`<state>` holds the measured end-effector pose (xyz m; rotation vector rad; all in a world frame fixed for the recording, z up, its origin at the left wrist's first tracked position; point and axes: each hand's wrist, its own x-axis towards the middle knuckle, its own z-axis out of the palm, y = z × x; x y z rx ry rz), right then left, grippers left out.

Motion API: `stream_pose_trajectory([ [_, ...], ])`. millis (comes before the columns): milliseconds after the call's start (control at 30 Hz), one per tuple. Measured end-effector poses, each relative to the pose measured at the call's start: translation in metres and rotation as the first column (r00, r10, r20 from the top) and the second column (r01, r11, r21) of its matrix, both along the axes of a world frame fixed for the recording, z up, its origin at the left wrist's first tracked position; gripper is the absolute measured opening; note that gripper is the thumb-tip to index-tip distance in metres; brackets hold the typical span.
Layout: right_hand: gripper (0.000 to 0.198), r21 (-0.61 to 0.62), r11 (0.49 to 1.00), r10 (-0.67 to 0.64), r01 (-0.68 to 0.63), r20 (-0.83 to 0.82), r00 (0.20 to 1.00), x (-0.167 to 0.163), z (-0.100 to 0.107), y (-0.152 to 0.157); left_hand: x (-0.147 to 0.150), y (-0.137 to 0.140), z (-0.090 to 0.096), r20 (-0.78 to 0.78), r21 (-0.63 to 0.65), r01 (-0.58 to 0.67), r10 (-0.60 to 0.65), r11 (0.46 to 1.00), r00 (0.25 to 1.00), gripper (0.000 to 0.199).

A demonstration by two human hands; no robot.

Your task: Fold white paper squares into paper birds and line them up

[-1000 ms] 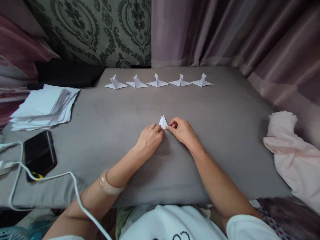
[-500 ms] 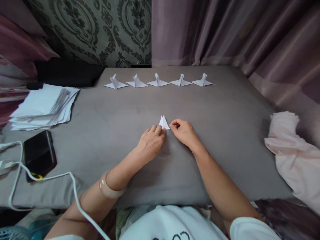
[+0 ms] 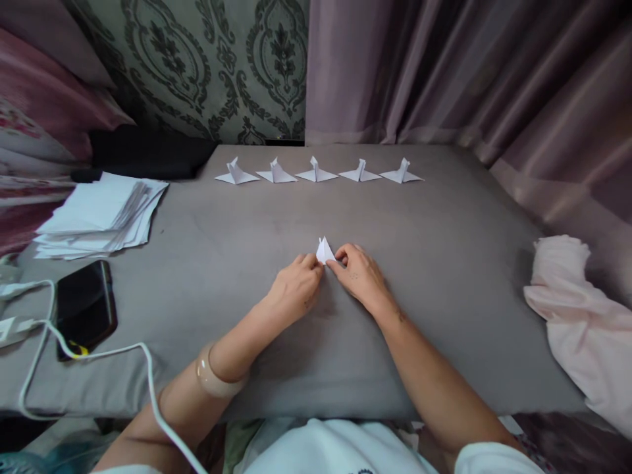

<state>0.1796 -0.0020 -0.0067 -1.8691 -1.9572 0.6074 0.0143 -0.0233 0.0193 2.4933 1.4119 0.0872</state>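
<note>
A small folded piece of white paper, pointed at the top, stands between my hands over the middle of the table. My left hand pinches its lower left corner, fingers curled together. On the other side, the thumb and forefinger of my right hand grip the lower right edge. Part of the paper's base is hidden behind my fingertips. Beyond it, several white origami cranes stand in a row along the far side, wings spread.
A stack of white paper sheets lies at the left. Nearer are a black phone and a white cable that runs past my left arm. Pale pink cloth is bunched at the right edge of the grey-covered table.
My right thumb and fingers have closed on the paper's right side, where they were beside its corner before. My left fingers have shifted slightly down its left edge. The view has tilted a little.
</note>
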Motion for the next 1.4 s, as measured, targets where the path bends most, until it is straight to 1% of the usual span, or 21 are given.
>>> stream_pose_trajectory([
  [33, 0.017, -0.005, 1.000, 0.006, -0.006, -0.014, 1.000, 0.000, 0.001, 0.000, -0.005, 0.005, -0.002, 0.106, -0.039, -0.053, 0.057, 0.998, 0.993, 0.028],
  [67, 0.016, -0.005, 1.000, 0.012, -0.012, -0.032, 0.999, 0.001, 0.001, -0.001, -0.011, 0.012, -0.005, 0.211, -0.094, -0.142, 0.159, 0.985, 0.965, 0.027],
  [100, 0.015, 0.002, 1.000, 0.023, -0.023, -0.052, 0.998, 0.001, 0.002, -0.001, -0.017, 0.019, -0.010, 0.297, -0.157, -0.219, 0.258, 0.963, 0.920, 0.026],
  [133, 0.014, 0.016, 0.999, 0.041, -0.040, -0.075, 0.996, 0.002, 0.002, -0.001, -0.023, 0.025, -0.014, 0.362, -0.225, -0.297, 0.363, 0.928, 0.859, 0.026],
  [167, 0.013, 0.036, 0.997, 0.065, -0.062, -0.099, 0.993, 0.003, 0.002, -0.001, -0.028, 0.031, -0.019, 0.421, -0.288, -0.348, 0.445, 0.892, 0.791, 0.029],
  [200, 0.013, 0.057, 0.995, 0.093, -0.087, -0.122, 0.988, 0.004, 0.001, -0.002, -0.031, 0.035, -0.023, 0.475, -0.344, -0.362, 0.493, 0.866, 0.729, 0.029],
  [233, 0.012, 0.077, 0.991, 0.119, -0.108, -0.143, 0.983, 0.006, 0.000, -0.002, -0.033, 0.038, -0.026, 0.514, -0.392, -0.349, 0.518, 0.851, 0.683, 0.029],
  [267, 0.011, 0.094, 0.988, 0.138, -0.124, -0.160, 0.978, 0.006, -0.001, -0.002, -0.034, 0.039, -0.028, 0.542, -0.417, -0.334, 0.526, 0.845, 0.655, 0.028],
  [300, 0.010, 0.106, 0.985, 0.152, -0.135, -0.170, 0.974, 0.007, -0.001, -0.002, -0.034, 0.039, -0.028, 0.567, -0.427, -0.303, 0.514, 0.852, 0.644, 0.027],
  [367, 0.006, 0.117, 0.982, 0.169, -0.150, -0.173, 0.970, 0.009, -0.002, -0.002, -0.032, 0.036, -0.025, 0.603, -0.442, -0.198, 0.453, 0.875, 0.657, 0.025],
  [433, 0.006, 0.117, 0.980, 0.181, -0.163, -0.167, 0.969, 0.009, -0.002, -0.002, -0.029, 0.032, -0.019, 0.620, -0.451, -0.097, 0.390, 0.887, 0.681, 0.025],
  [500, 0.007, 0.115, 0.979, 0.187, -0.170, -0.160, 0.969, 0.009, -0.001, -0.003, -0.028, 0.030, -0.016, 0.621, -0.453, -0.059, 0.362, 0.890, 0.695, 0.027],
  [600, 0.006, 0.118, 0.977, 0.193, -0.177, -0.138, 0.971, 0.008, 0.001, -0.004, -0.029, 0.030, -0.016, 0.620, -0.450, -0.061, 0.361, 0.891, 0.696, 0.027],
  [700, 0.006, 0.102, 0.973, 0.218, -0.207, -0.121, 0.968, 0.007, 0.005, -0.006, -0.030, 0.032, -0.018, 0.633, -0.453, -0.056, 0.365, 0.890, 0.682, 0.025],
  [767, 0.005, 0.089, 0.972, 0.227, -0.217, -0.112, 0.968, 0.007, 0.007, -0.007, -0.031, 0.033, -0.016, 0.638, -0.466, -0.050, 0.374, 0.884, 0.673, 0.028],
  [933, 0.004, 0.094, 0.969, 0.238, -0.229, -0.098, 0.966, 0.005, 0.012, -0.011, -0.036, 0.033, -0.008, 0.630, -0.552, -0.031, 0.442, 0.833, 0.638, 0.037],
  [1100, 0.008, 0.108, 0.956, 0.281, -0.273, -0.063, 0.958, 0.003, 0.014, -0.013, -0.036, 0.034, -0.009, 0.673, -0.553, -0.011, 0.455, 0.833, 0.583, 0.025],
  [1167, 0.012, 0.103, 0.946, 0.312, -0.307, -0.037, 0.949, 0.003, 0.015, -0.015, -0.036, 0.035, -0.010, 0.669, -0.569, -0.023, 0.479, 0.822, 0.568, 0.026],
  [1300, 0.031, 0.084, 0.907, 0.412, -0.412, 0.020, 0.911, 0.004, 0.018, -0.018, -0.037, 0.036, -0.011, 0.647, -0.604, -0.092, 0.554, 0.792, 0.524, 0.036],
  [1400, 0.037, 0.066, 0.897, 0.438, -0.438, 0.006, 0.899, 0.006, 0.022, -0.018, -0.037, 0.037, -0.013, 0.640, -0.628, -0.091, 0.579, 0.773, 0.506, 0.038],
])
